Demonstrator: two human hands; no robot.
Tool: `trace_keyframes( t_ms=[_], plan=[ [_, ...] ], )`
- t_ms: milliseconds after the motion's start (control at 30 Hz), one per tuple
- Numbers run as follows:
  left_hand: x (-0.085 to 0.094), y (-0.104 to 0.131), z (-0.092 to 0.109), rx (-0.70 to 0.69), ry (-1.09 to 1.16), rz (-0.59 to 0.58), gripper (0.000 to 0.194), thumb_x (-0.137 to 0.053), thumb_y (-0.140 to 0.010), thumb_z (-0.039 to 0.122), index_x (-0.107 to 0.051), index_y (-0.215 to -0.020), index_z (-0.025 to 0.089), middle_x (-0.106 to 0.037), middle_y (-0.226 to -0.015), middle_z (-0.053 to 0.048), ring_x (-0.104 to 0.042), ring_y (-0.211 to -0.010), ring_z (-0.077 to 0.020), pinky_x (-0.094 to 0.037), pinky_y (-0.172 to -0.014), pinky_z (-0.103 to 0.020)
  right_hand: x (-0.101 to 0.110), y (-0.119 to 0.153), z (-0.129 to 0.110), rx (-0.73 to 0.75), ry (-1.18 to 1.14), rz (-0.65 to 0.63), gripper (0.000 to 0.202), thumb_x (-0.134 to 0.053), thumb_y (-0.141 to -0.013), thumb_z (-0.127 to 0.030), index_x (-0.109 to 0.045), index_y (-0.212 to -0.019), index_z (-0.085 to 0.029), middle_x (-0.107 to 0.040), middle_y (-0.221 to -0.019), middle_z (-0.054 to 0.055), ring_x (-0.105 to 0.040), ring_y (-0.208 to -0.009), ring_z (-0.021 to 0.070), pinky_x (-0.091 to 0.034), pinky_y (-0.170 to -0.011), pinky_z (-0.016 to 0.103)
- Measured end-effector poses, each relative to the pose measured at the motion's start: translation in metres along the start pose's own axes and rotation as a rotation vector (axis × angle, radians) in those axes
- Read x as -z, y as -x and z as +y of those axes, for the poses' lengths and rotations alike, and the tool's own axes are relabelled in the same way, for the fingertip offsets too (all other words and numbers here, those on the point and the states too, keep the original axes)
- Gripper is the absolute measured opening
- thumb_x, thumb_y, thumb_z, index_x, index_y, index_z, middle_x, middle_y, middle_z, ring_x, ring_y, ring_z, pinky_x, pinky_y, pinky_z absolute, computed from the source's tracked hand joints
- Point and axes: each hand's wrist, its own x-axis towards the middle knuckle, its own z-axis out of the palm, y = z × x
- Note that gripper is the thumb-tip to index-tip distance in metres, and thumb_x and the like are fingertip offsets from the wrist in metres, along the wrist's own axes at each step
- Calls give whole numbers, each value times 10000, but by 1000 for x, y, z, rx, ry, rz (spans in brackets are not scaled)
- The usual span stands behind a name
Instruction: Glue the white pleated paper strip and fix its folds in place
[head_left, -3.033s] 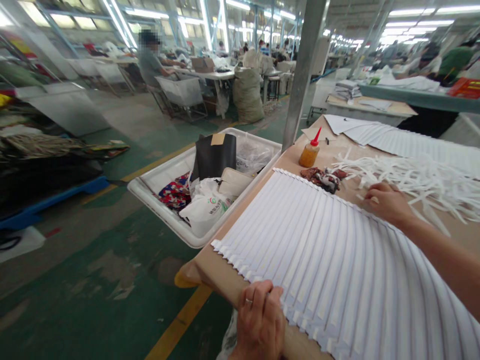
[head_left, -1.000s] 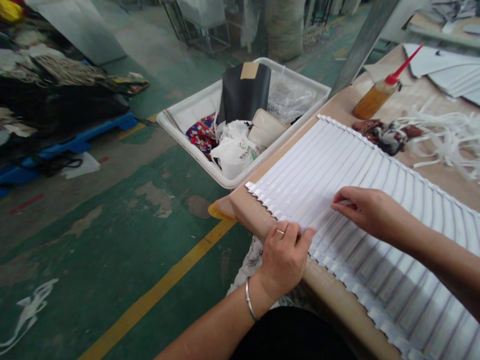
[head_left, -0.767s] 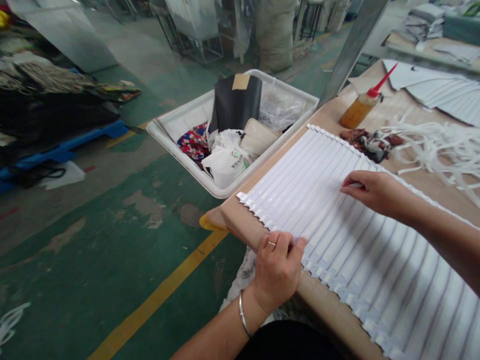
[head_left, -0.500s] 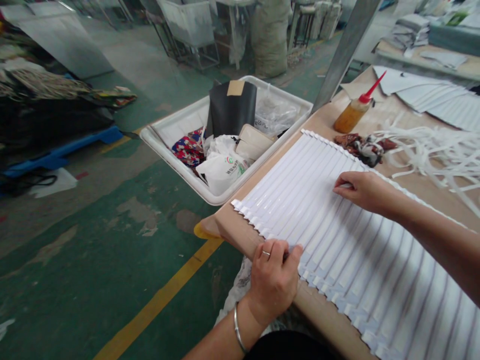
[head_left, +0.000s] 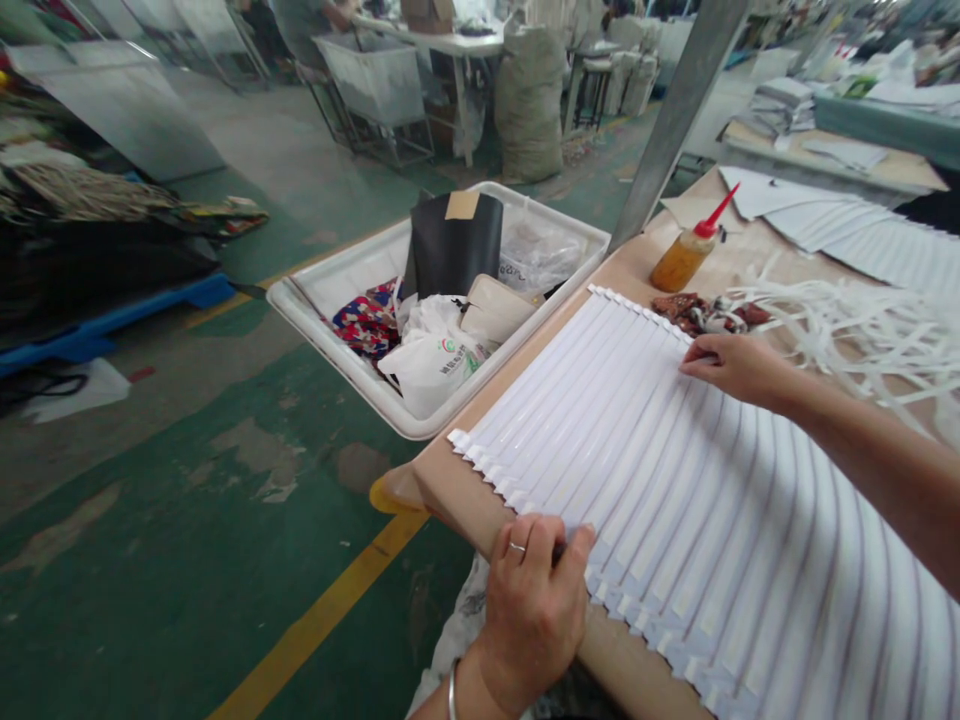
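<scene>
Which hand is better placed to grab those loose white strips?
Likely the right hand: it is nearer the white strips, while the left hand is at the near edge of the white pieces.

Left hand [head_left: 534, 610] at the near edge of the table [head_left: 469, 490], thumb on white strips [head_left: 585, 420], right hand [head_left: 739, 370] with pinched fingers near their far ends, rag [head_left: 697, 312] and bottle [head_left: 681, 262] beyond, bin [head_left: 352, 262] beside the left edge
</scene>
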Motion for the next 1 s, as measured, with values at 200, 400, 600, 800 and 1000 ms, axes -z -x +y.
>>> trace_keyframes(
  t_ms=[200, 400, 600, 800, 1000],
  plan=[
    [1, -1, -1, -15, 7, 13, 319, -455, -1070, 82, -735, -1208, 146, -586, -982, -75, -544, -934, -228, -458, -862, -383, 0, -20, 19, -31, 13, 35, 132, -666, -953, -249, -724, -911, -139, -762, -875, 119, -654, -823, 215, -427, -772, 329],
    [0, -1, -3, -27, 2, 30, 323, -449, -1069, 74, -737, -1196, 146, -587, -977, -75, -550, -933, -221, -466, -859, -377, -5, -27, 20, -83, 27, 78, 153, -660, -964, -271, -725, -915, -142, -755, -882, 113, -620, -792, 201, -399, -739, 330],
    [1, -2, -5, -44, -21, 25, 316, -455, -1075, 82, -743, -1186, 151, -602, -1007, -86, -565, -977, -232, -478, -882, -376, -8, -31, 19, -118, 54, 123, 168, -673, -949, -287, -751, -898, -146, -766, -896, 123, -608, -781, 215, -390, -728, 353],
    [1, -2, -6, -55, -19, 29, 313, -480, -1054, 70, -744, -1201, 150, -600, -1003, -82, -569, -962, -227, -487, -886, -371, -20, -34, 18, -110, 70, 201, 149, -675, -914, -306, -722, -830, -193, -751, -860, 96, -639, -793, 236, -407, -721, 346],
    [0, 4, -12, -85, -37, 9, 364, -522, -994, 27, -732, -1259, 162, -618, -1050, -87, -600, -1003, -226, -506, -925, -372, -16, -19, 43, -112, 110, 405, 175, -572, -966, -312, -691, -1034, -202, -732, -1111, 151, -647, -951, 272, -442, -812, 364]
  ],
)
